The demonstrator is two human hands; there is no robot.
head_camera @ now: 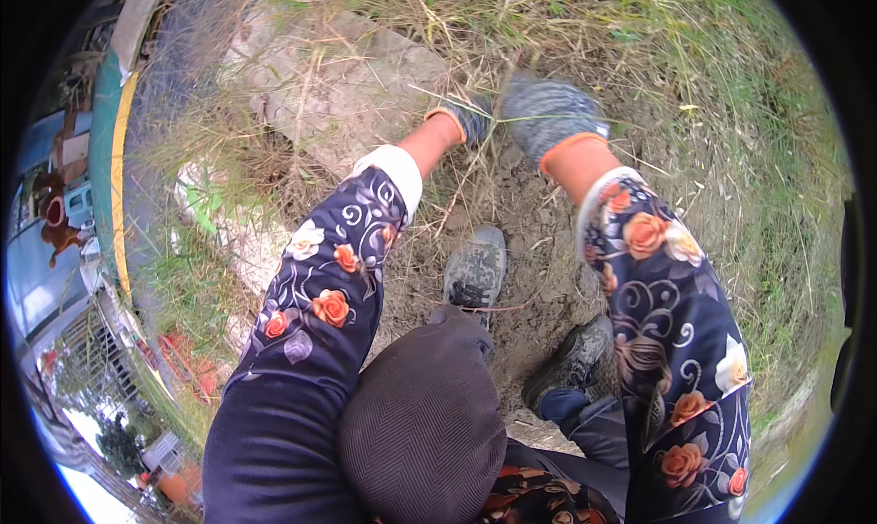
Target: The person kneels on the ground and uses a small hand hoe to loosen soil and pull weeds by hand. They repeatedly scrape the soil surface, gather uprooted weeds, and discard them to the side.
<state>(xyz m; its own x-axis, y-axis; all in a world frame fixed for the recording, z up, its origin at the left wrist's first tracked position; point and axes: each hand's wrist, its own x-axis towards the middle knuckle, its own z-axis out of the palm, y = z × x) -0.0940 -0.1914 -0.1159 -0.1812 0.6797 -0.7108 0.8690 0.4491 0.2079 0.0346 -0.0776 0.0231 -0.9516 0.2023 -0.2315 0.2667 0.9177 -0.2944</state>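
Note:
Both hands wear grey knitted work gloves with orange cuffs. My left hand (471, 116) is low among dry grass stems (479, 155) beside a flat stone slab (349, 78); its fingers are mostly hidden, so its hold is unclear. Just to its right, my right hand (553, 116) is blurred, with its fingertips turned away from the camera. A long green grass stem (531, 118) crosses in front of both gloves. Whether the right hand grips any grass cannot be made out.
Two camouflage shoes (474, 267) stand on bare soil (527, 250). Grass (760, 113) grows at the top and right. Pale rubble (257, 250) lies left, near a yellow-edged green strip (118, 174). A dark herringbone cap (425, 414) covers the lower middle.

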